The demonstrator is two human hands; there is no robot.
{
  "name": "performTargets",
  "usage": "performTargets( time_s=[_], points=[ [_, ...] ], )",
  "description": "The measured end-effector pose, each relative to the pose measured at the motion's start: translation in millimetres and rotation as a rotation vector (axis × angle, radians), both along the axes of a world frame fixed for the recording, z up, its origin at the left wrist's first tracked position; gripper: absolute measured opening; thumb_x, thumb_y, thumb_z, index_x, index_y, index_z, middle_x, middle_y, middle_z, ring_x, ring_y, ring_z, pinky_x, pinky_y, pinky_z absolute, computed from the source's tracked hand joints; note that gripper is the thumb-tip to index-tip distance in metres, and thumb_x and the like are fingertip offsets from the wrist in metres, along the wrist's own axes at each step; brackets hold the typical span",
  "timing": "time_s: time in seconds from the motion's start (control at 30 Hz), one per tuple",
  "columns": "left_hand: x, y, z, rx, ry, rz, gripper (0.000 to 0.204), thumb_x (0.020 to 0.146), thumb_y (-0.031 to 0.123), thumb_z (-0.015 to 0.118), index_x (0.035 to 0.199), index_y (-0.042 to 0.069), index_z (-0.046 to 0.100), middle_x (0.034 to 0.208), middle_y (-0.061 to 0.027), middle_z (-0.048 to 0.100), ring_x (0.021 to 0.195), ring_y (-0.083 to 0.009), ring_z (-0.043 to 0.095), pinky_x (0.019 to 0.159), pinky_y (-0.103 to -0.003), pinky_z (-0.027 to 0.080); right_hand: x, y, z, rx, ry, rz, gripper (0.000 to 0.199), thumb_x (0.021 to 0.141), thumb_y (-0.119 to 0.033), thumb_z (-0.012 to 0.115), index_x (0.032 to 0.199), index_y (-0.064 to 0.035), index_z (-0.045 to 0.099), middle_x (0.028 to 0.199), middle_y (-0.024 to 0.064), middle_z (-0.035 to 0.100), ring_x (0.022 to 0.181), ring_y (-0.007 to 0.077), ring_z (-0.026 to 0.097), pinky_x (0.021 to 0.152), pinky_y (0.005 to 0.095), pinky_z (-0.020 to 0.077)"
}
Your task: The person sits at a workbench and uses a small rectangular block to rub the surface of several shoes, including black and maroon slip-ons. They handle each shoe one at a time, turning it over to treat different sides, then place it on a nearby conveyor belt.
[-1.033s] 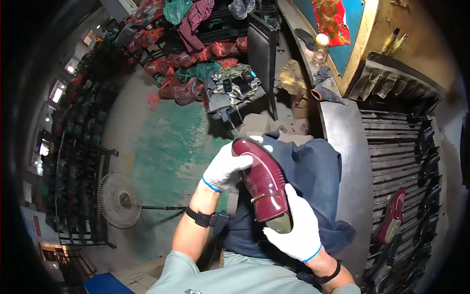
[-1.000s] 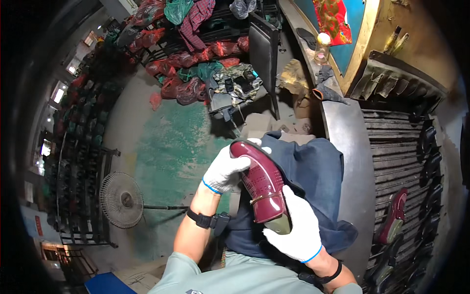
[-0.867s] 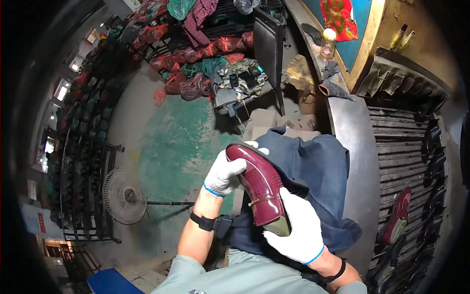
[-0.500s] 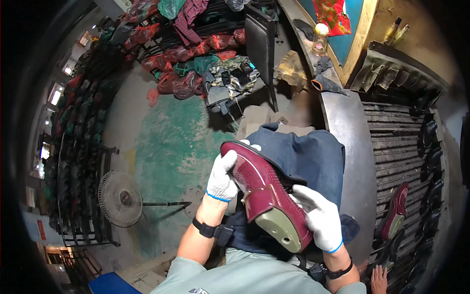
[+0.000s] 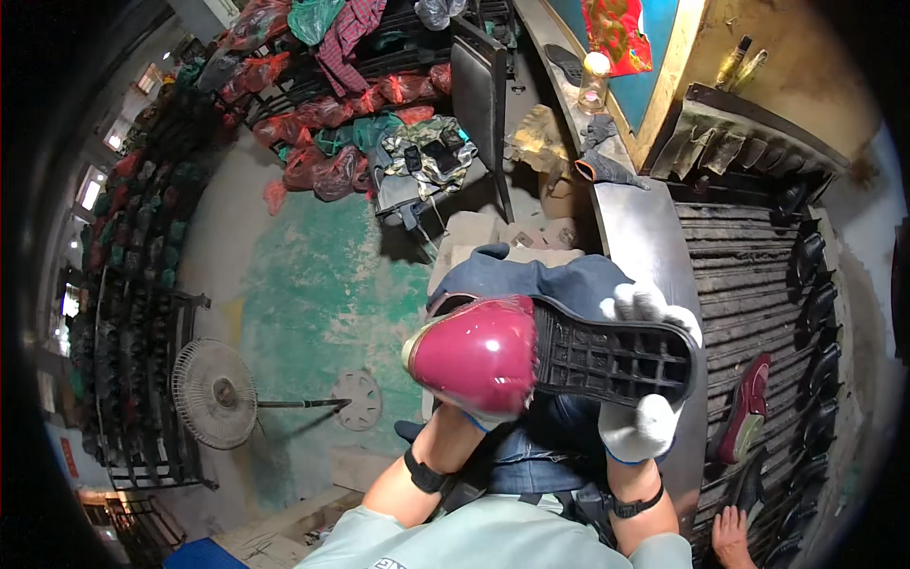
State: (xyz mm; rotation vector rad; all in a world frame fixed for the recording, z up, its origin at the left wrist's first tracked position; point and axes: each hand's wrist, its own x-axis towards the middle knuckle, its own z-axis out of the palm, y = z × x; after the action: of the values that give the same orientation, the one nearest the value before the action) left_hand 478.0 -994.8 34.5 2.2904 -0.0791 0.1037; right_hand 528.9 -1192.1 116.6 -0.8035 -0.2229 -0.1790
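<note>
A glossy maroon shoe (image 5: 479,358) is held over my lap, its rounded end with a pale edge turned to the left. My left hand (image 5: 485,419), in a white glove, is mostly hidden behind the shoe and supports it from beneath. A black sole (image 5: 616,356) with a grid of hollows extends from the shoe to the right. My right hand (image 5: 633,434), also gloved in white, grips the sole's far right end, fingers over the top edge and thumb at the lower edge. How the sole joins the shoe is hidden.
To my right runs a metal ledge (image 5: 645,232), beside a slatted rack (image 5: 735,313) carrying another maroon shoe (image 5: 744,408) and dark shoes. Another person's hand (image 5: 730,538) touches the rack. A standing fan (image 5: 216,392) is at left, a black chair (image 5: 477,104) ahead.
The maroon shoe has been turned, so its rounded end now points left and the sole's gridded face shows. My right hand has moved up and right onto the sole's end.
</note>
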Motion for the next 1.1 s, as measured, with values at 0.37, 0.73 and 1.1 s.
performTargets(
  time_s=[0.37, 0.73, 1.1],
  points=[
    [38.4, -24.0, 63.8, -0.653, -0.329, 0.367, 0.085, 0.120, 0.054, 0.014, 0.122, -0.007, 0.073, 0.121, -0.0228, 0.078, 0.109, -0.0326, 0.076, 0.109, -0.044, 0.056, 13.0, 18.9, -44.7, -0.588, -0.080, -0.074, 0.078, 0.111, -0.066, 0.049, 0.139, 0.0065, 0.059, 0.128, 0.0207, 0.069, 0.122, 0.0291, 0.069, 0.110, 0.0436, 0.0534],
    [54.5, -46.7, 58.0, -0.539, -0.445, 0.246, 0.033, 0.110, 0.014, 0.050, 0.113, -0.006, 0.077, 0.111, -0.0214, 0.080, 0.099, -0.0344, 0.079, 0.091, -0.041, 0.062, 15.9, 18.9, -35.0, -0.688, -0.066, -0.175, 0.062, 0.119, -0.051, 0.037, 0.127, 0.0047, 0.064, 0.125, 0.0195, 0.072, 0.117, 0.0276, 0.070, 0.110, 0.0429, 0.0516],
    [51.6, -47.6, 56.1, -0.405, -0.435, 0.225, 0.047, 0.106, 0.033, 0.055, 0.113, -0.007, 0.078, 0.111, -0.0208, 0.081, 0.099, -0.0305, 0.081, 0.088, -0.039, 0.064, 17.3, 18.3, -34.9, -0.676, -0.078, -0.168, 0.058, 0.116, -0.046, 0.043, 0.125, 0.0056, 0.068, 0.124, 0.0192, 0.073, 0.116, 0.0282, 0.070, 0.109, 0.0429, 0.0520]
  ],
)
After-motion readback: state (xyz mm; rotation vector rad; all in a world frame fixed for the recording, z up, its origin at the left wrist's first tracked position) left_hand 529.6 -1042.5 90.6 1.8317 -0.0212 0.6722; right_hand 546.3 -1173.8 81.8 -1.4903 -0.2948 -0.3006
